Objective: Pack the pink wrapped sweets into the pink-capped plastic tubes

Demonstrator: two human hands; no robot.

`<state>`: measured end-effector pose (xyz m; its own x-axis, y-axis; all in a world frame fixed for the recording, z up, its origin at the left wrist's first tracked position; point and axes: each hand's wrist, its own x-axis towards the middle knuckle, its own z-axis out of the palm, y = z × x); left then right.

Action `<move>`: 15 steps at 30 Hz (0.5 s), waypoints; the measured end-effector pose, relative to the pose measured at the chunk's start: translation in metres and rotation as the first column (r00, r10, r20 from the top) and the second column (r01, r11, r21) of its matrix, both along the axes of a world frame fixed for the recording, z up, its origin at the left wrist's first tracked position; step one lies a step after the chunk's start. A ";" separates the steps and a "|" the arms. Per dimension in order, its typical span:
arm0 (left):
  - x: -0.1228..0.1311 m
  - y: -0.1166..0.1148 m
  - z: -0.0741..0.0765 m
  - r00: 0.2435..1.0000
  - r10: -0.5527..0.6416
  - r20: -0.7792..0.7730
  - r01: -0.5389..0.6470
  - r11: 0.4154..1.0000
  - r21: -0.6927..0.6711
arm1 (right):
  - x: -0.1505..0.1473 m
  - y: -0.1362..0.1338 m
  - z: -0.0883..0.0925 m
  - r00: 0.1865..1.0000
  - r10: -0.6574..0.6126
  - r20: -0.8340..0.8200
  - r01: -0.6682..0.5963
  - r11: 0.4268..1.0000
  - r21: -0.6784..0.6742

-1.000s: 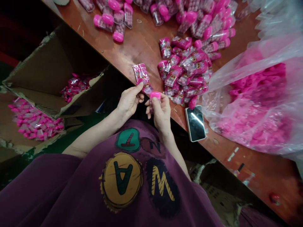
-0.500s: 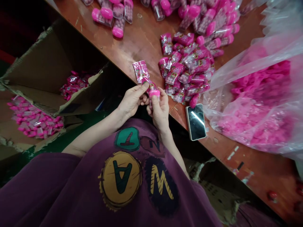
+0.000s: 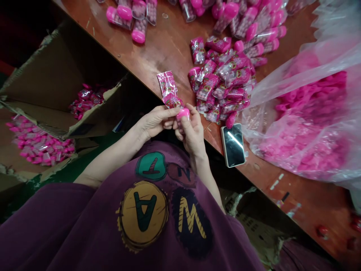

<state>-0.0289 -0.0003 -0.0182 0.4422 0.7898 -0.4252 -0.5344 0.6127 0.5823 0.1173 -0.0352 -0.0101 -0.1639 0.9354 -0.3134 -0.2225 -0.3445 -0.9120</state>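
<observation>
My right hand (image 3: 192,130) is wrapped round a small clear bottle with a pink cap (image 3: 183,113), its cap pointing away from me. Most of the bottle is hidden behind the fingers. My left hand (image 3: 158,121) is closed at the cap, thumb and fingers pinching the lower end of a shiny pink printed wrapper (image 3: 168,86). That wrapper stretches up and left from the cap over the table edge. Whether it covers part of the cap I cannot tell. Just beyond the hands lies a heap of wrapped candy bottles (image 3: 208,86).
Unwrapped pink-capped bottles (image 3: 225,19) lie along the back of the table (image 3: 158,49). A phone (image 3: 234,145) rests near the front edge. On the right is a clear bag of pink pieces (image 3: 307,146). Cardboard boxes (image 3: 36,71) with pink bottles stand lower left.
My left thumb has slid down the wrapper towards the cap, leaving more of the wrapper in sight. Both hands have come slightly lower; the bottle stays in my right hand.
</observation>
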 end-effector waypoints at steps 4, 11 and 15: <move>-0.001 -0.001 0.001 0.998 0.008 -0.069 -0.008 1.000 -0.002 | -0.002 -0.001 -0.002 0.999 0.028 -0.031 -0.028 1.000 -0.009; 0.004 -0.004 0.000 0.993 0.029 -0.110 -0.029 1.000 0.005 | -0.001 -0.004 -0.020 0.950 -0.018 0.311 -0.051 0.976 0.211; -0.001 -0.003 0.003 0.996 -0.012 -0.084 0.014 1.000 0.027 | 0.001 -0.005 -0.018 0.985 0.055 0.164 -0.074 0.991 0.112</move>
<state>-0.0301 -0.0029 -0.0155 0.4166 0.7958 -0.4396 -0.4751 0.6028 0.6410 0.1187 -0.0399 -0.0282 -0.1819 0.9563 -0.2288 -0.0511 -0.2416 -0.9690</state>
